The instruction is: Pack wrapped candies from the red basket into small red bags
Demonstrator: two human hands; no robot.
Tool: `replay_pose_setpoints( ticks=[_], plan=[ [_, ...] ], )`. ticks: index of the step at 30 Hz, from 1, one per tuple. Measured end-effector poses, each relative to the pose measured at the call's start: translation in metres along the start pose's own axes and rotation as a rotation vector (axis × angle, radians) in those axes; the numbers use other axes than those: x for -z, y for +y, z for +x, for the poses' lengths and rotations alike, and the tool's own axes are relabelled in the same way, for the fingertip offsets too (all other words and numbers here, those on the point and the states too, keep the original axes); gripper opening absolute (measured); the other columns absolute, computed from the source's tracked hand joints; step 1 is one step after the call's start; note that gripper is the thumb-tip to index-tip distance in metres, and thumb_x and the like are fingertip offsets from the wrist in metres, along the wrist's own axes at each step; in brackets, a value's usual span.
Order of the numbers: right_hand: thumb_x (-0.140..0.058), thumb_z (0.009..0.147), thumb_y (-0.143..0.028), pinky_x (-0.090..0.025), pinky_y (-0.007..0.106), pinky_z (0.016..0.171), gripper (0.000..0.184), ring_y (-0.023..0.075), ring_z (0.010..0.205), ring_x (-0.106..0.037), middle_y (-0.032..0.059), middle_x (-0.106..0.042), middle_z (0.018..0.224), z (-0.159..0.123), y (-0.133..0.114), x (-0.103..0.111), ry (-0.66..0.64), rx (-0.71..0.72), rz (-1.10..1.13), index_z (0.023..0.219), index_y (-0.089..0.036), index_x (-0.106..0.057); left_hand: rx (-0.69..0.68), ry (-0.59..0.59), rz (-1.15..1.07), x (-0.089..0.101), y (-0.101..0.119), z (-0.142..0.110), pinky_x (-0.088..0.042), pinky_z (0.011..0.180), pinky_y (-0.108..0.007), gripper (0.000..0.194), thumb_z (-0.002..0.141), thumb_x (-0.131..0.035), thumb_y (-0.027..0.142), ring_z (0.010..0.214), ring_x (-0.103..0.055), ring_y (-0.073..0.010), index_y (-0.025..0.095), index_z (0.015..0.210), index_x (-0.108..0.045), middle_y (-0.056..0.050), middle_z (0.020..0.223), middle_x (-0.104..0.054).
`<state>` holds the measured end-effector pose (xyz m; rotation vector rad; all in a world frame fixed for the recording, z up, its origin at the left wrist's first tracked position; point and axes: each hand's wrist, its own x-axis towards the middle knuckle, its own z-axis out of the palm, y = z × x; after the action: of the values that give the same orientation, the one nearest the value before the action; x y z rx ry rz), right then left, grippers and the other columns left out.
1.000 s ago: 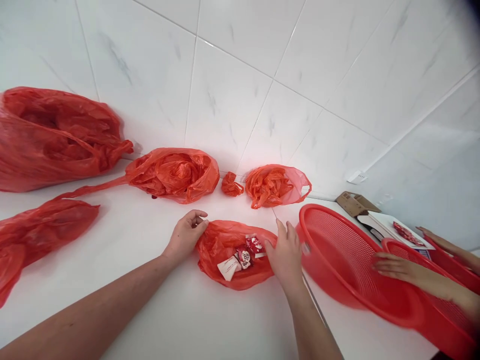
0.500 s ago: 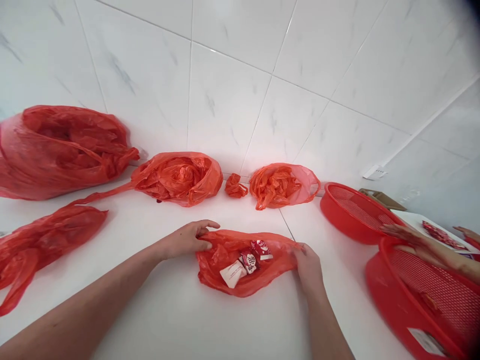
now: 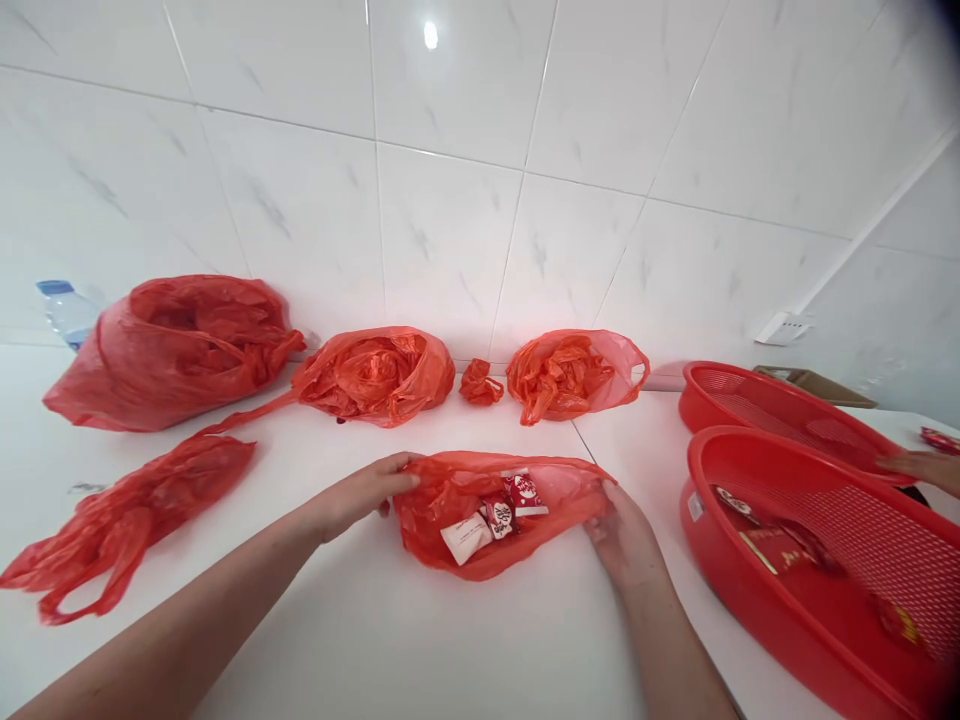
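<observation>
A red plastic bag [image 3: 442, 555] lies mouth-up on the white table, held at both ends. My left hand [image 3: 365, 492] grips its left rim between thumb and fingers. At the other end my right hand [image 3: 624, 535] is closed on the right rim, its fingers partly behind the thin plastic. Inside the bag rest a few small wrapped packets: a red-and-white packet [image 3: 526, 494], a dark red packet with white print [image 3: 500, 518] and a whitish packet [image 3: 466, 538].
Along the wall sit a big red bag [image 3: 105, 370], two opened red bags [image 3: 375, 375] [image 3: 574, 375] and a small crumpled bag [image 3: 480, 383]. Another red bag [image 3: 142, 510] lies left. Red baskets [image 3: 739, 600] [image 3: 780, 400] stand right, near another person's hand [image 3: 922, 468].
The view has shifted, bringing a bottle at the left and packets in the near basket into sight. My hands keep hold of the bag. The other person's hand has moved back rightward.
</observation>
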<state>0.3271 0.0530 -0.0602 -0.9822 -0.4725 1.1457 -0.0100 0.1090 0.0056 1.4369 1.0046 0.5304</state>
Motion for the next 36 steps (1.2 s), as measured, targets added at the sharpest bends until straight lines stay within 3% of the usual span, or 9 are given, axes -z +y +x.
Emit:
replay_pose_setpoints(
  ticks=[3, 5, 10, 15, 20, 25, 29, 33, 36],
  plan=[
    [-0.076, 0.069, -0.037, -0.041, 0.015, 0.041, 0.027, 0.0062, 0.054, -0.051, -0.0036, -0.063, 0.074, -0.002, 0.001, -0.001, -0.011, 0.004, 0.012, 0.087, -0.020, -0.067, -0.060, -0.160, -0.075, -0.009, -0.001, -0.007, -0.045, 0.075, -0.030, 0.044, 0.072, -0.069, 0.027, 0.093, -0.061, -0.0231, 0.024, 0.115, -0.059, -0.003, 0.101, -0.069],
    [-0.076, 0.069, -0.038, -0.041, 0.015, 0.041, 0.029, 0.0070, 0.056, -0.052, -0.0029, -0.063, 0.074, -0.005, 0.002, -0.002, -0.029, 0.011, -0.002, 0.090, -0.019, -0.067, -0.091, -0.190, -0.212, -0.015, -0.003, -0.006, -0.046, 0.081, -0.033, 0.044, 0.071, -0.072, 0.024, 0.098, -0.061, -0.0247, 0.023, 0.113, -0.058, -0.005, 0.107, -0.068],
    [-0.079, 0.067, -0.035, -0.036, 0.014, 0.037, 0.025, 0.0043, 0.046, -0.041, -0.0053, -0.053, 0.059, -0.007, -0.004, -0.002, -0.065, 0.030, 0.035, 0.075, -0.017, -0.064, -0.120, 0.039, -0.523, -0.010, 0.009, 0.004, -0.050, 0.074, -0.029, 0.032, 0.074, -0.072, 0.025, 0.082, -0.065, -0.0179, 0.022, 0.103, -0.058, -0.004, 0.096, -0.068],
    [-0.079, 0.067, -0.033, -0.038, 0.014, 0.042, 0.024, 0.0040, 0.051, -0.044, -0.0046, -0.054, 0.066, -0.009, -0.046, -0.030, -0.109, 0.132, 0.065, 0.073, -0.018, -0.062, -0.322, 0.060, -0.588, 0.008, 0.056, 0.003, -0.049, 0.064, -0.022, 0.043, 0.070, -0.074, 0.014, 0.065, -0.060, -0.0097, 0.024, 0.109, -0.058, 0.002, 0.078, -0.064],
    [-0.076, 0.069, -0.035, -0.039, 0.016, 0.045, 0.023, 0.0049, 0.052, -0.044, -0.0039, -0.053, 0.068, -0.023, -0.095, -0.068, -0.293, 0.338, 0.002, 0.080, -0.019, -0.063, -0.539, 0.251, -0.359, 0.017, 0.088, 0.002, -0.048, 0.063, -0.021, 0.036, 0.071, -0.071, 0.017, 0.069, -0.059, -0.0095, 0.023, 0.105, -0.059, 0.001, 0.086, -0.062],
    [-0.077, 0.069, -0.037, -0.037, 0.017, 0.044, 0.024, 0.0070, 0.054, -0.044, -0.0016, -0.054, 0.065, -0.031, -0.108, -0.079, -0.153, 0.313, -0.353, 0.068, -0.019, -0.061, -0.430, 0.322, 0.179, 0.024, 0.087, 0.004, -0.044, 0.054, -0.026, 0.030, 0.066, -0.071, 0.021, 0.064, -0.057, -0.0153, 0.021, 0.096, -0.065, 0.000, 0.074, -0.060],
    [-0.077, 0.067, -0.041, -0.039, 0.017, 0.044, 0.024, 0.0078, 0.055, -0.047, -0.0017, -0.056, 0.068, -0.044, -0.129, -0.091, -0.279, 0.432, -0.192, 0.072, -0.022, -0.062, -0.514, 0.483, 0.215, 0.022, 0.095, -0.001, -0.044, 0.057, -0.026, 0.033, 0.072, -0.063, 0.022, 0.067, -0.057, -0.0144, 0.023, 0.105, -0.061, 0.001, 0.079, -0.059],
    [-0.078, 0.066, -0.034, -0.038, 0.017, 0.043, 0.020, 0.0080, 0.057, -0.048, -0.0005, -0.056, 0.068, -0.055, -0.151, -0.108, -0.235, 0.468, -0.284, 0.072, -0.020, -0.064, -0.592, 0.475, 0.454, 0.019, 0.118, -0.006, -0.038, 0.049, -0.023, 0.026, 0.071, -0.058, 0.014, 0.059, -0.054, -0.0131, 0.022, 0.094, -0.067, 0.002, 0.072, -0.061],
    [-0.072, 0.074, -0.035, -0.036, 0.017, 0.041, 0.017, 0.0061, 0.051, -0.043, -0.0027, -0.050, 0.064, -0.062, -0.161, -0.112, -0.250, 0.531, -0.218, 0.070, -0.021, -0.062, -0.697, 0.668, 0.442, 0.023, 0.138, -0.007, -0.037, 0.050, -0.023, 0.037, 0.071, -0.055, 0.009, 0.060, -0.053, -0.0119, 0.024, 0.103, -0.064, 0.002, 0.078, -0.062]
  ],
)
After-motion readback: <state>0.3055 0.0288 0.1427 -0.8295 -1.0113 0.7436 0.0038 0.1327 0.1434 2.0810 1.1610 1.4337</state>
